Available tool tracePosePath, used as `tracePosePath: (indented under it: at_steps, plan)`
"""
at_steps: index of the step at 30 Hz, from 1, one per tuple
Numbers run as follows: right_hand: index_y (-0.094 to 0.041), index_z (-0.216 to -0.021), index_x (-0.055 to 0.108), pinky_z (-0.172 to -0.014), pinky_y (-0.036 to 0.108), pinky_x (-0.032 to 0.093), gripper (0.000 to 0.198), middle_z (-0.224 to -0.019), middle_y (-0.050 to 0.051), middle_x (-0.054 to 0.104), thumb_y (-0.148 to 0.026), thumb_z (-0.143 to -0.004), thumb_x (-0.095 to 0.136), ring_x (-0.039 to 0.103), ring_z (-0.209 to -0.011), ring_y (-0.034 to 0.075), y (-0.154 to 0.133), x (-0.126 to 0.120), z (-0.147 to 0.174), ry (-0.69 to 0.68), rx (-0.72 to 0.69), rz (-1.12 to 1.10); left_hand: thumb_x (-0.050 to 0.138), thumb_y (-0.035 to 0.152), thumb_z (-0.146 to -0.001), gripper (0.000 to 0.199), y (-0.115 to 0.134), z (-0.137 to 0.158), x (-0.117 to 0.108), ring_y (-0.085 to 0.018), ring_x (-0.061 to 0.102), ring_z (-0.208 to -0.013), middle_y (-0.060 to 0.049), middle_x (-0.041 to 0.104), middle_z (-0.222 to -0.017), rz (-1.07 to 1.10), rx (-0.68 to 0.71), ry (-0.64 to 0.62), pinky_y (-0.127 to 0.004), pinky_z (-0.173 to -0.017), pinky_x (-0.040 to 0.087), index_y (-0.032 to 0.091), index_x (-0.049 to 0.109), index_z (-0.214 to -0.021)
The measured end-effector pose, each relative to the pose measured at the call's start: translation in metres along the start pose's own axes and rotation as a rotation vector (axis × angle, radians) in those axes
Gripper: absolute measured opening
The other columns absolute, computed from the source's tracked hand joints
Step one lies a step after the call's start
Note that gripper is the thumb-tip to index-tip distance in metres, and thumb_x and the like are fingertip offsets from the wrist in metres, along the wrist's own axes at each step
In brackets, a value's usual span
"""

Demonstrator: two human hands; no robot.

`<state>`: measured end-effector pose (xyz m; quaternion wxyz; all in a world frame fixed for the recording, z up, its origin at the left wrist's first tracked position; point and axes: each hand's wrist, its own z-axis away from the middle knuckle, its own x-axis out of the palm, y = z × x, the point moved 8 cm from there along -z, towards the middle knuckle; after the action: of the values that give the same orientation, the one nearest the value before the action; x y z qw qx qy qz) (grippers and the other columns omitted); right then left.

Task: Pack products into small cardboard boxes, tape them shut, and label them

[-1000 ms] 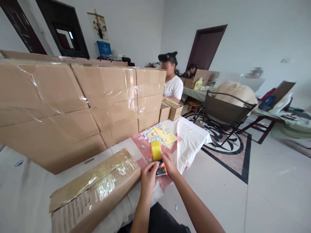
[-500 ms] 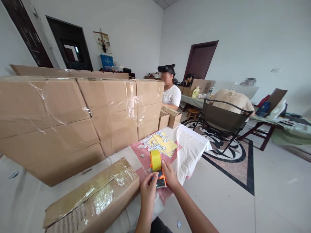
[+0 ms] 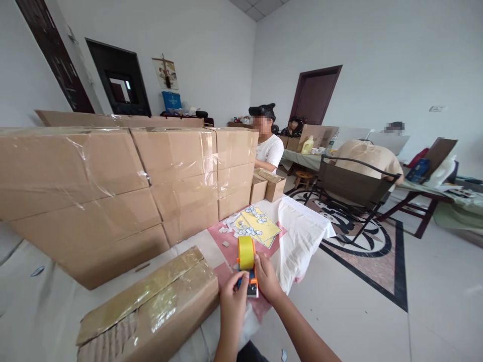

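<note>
An orange tape dispenser (image 3: pixel 252 279) with a wide yellow roll of tape (image 3: pixel 246 253) is held between my two hands over the table's near right part. My right hand (image 3: pixel 266 276) grips its right side. My left hand (image 3: pixel 233 291) is closed at the front end, thumb and fingers pinched by the dark cutter part; whether a tape end is between them I cannot tell. Just left of my hands lies a long cardboard box (image 3: pixel 166 301) with shiny tape on top and a gap showing corrugated pieces.
Stacked taped cartons (image 3: pixel 181 176) wall off the table's far left side. Beyond my hands lie a yellow sheet (image 3: pixel 266 229) and scattered white scraps (image 3: pixel 230 223). Two small boxes (image 3: pixel 274 185) stand near a person in white (image 3: pixel 270 151). A folding chair (image 3: pixel 356 183) is at right.
The view has shifted slightly, so the scene sits a little lower and to the right. Both hands keep hold of the tape dispenser, with the left fingers slightly repositioned at its front.
</note>
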<state>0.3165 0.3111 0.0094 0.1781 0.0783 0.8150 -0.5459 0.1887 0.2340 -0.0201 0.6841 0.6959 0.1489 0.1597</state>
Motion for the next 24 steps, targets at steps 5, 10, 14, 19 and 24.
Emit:
tracePosePath:
  at_steps: [5,10,14,19,24]
  plan:
    - [-0.023,-0.078,0.053,-0.076,0.035,0.042,0.048,-0.079,0.004,0.06,-0.052,-0.106,0.027,0.054,-0.079,0.021,-0.001,0.001,0.002,0.022,-0.046,0.016,0.062,0.055,-0.083,0.037,0.016,0.004,-0.001,-0.03,0.068,-0.097,-0.012,0.076,-0.101,-0.067,0.113,0.004,-0.041,-0.09,0.053,0.021,0.077,-0.088]
    - [-0.023,-0.077,0.051,-0.071,0.035,0.041,0.047,-0.076,0.003,0.057,-0.047,-0.107,0.024,0.052,-0.073,0.02,-0.003,-0.005,0.006,0.091,-0.073,0.056,0.057,0.05,-0.088,0.032,0.036,0.017,-0.001,-0.029,0.068,-0.097,-0.011,0.075,-0.098,-0.199,0.22,0.082,-0.04,-0.091,0.051,0.023,0.073,-0.083]
    - [-0.023,-0.079,0.054,-0.068,0.034,0.041,0.046,-0.077,0.003,0.056,-0.045,-0.108,0.025,0.052,-0.072,0.02,-0.004,-0.007,0.009,0.113,-0.079,0.074,0.052,0.054,-0.09,0.039,0.041,0.021,0.004,-0.026,0.07,-0.087,-0.01,0.076,-0.093,-0.234,0.134,0.003,-0.035,-0.08,0.052,0.022,0.073,-0.084]
    - [-0.023,-0.081,0.054,-0.073,0.035,0.041,0.044,-0.08,0.004,0.057,-0.041,-0.108,0.024,0.052,-0.076,0.021,-0.01,-0.008,0.012,0.145,-0.161,0.13,0.051,0.063,-0.088,0.048,0.044,0.021,0.002,-0.025,0.069,-0.072,-0.01,0.075,-0.079,-0.181,0.012,-0.083,-0.031,-0.067,0.051,0.021,0.072,-0.08]
    - [-0.023,-0.077,0.051,-0.065,0.034,0.04,0.046,-0.075,0.002,0.055,-0.046,-0.107,0.025,0.05,-0.068,0.019,0.001,-0.013,0.011,0.201,-0.086,0.088,0.054,0.063,-0.086,0.046,0.033,0.024,0.015,-0.024,0.067,-0.063,-0.009,0.075,-0.071,-0.075,-0.093,-0.205,-0.034,-0.072,0.053,0.02,0.065,-0.097]
